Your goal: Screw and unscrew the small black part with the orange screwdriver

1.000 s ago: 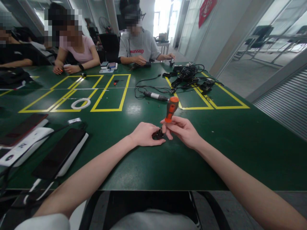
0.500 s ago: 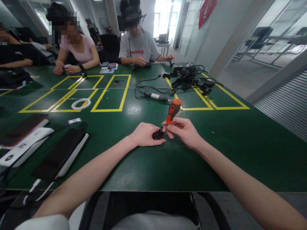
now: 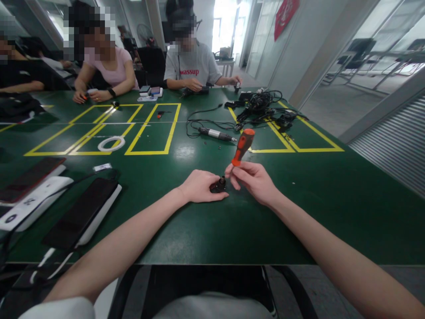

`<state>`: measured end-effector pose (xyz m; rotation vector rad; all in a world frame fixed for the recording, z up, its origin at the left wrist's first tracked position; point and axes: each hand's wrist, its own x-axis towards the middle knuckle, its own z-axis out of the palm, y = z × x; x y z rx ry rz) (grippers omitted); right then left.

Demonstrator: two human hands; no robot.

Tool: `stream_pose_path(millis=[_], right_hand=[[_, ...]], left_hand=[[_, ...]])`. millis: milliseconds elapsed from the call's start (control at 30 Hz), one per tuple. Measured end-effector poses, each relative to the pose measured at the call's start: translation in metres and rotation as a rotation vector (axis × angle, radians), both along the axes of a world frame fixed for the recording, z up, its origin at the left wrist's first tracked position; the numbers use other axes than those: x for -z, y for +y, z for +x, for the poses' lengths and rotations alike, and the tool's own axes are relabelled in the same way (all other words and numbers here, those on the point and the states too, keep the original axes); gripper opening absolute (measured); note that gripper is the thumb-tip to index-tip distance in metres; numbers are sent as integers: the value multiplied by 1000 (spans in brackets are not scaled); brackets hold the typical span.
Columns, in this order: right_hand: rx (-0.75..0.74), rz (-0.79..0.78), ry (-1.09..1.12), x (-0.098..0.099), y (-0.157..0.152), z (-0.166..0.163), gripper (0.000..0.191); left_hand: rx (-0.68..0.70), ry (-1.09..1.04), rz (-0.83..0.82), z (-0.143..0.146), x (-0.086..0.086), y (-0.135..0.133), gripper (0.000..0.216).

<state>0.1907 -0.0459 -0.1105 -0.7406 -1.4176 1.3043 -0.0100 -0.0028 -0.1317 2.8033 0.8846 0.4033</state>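
The green surface (image 3: 199, 230) spreads across the view, its near edge just in front of the person's body and its right edge running slantwise away. A heap of black cables (image 3: 260, 102) lies by its far right corner. A dark phone (image 3: 79, 212) rests on a white block toward the left stretch of the near edge. The person's two hands meet between the near and far edges, nearer the near one. The left hand (image 3: 201, 186) lies low, thumb and fingers curved around a small dark piece; the right hand (image 3: 255, 181) pinches narrowly at the lower end of a screwdriver. Beyond them a black-and-silver tool (image 3: 215, 134) lies flat, its long axis mostly side to side, metal tip toward the right edge. The screwdriver (image 3: 244, 147), orange and grey, stands steeply above the surface between the hands: its long axis tilts, the butt of the handle up and leaning toward the right edge, the shaft end down and leftward. Fingers hide most of the shaft, so where its tip sits cannot be told. A white ring (image 3: 100, 144) lies flat farther left. The small dark piece (image 3: 219, 185) shows a short stub pointing upward, just beside the right fingertips.
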Motion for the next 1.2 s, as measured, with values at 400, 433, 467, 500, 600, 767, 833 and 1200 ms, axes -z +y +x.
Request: stream_pose_path(millis=[400,433,467,500,600,767,833,1200], right_hand=[[74,46,-58,-1,-1,1,34],[77,35,-64,-2,-1,1,32],[76,17,-62,-2,-1,1,31],[69,-4,-57,-2,-1,2,32],[25,-41,-17,-2,0,1,35],[-101,-38,48,-1,-1,-1,34],[-119,-40,74,0,-2,-2,36],[-34,-29,-3,-2,0,-1,36]], left_hand=[[3,-16,-12,-1,3,1,46],[4,-16,-10,-1,3,1,47],[4,-19,-7,-1,4,1,47],[4,-22,-5,-1,4,2,47],[3,-33,-10,-1,4,1,45],[10,-49,-43,-1,2,0,42],[1,-48,-45,-1,2,0,43],[-2,-7,-7,-1,3,1,46]])
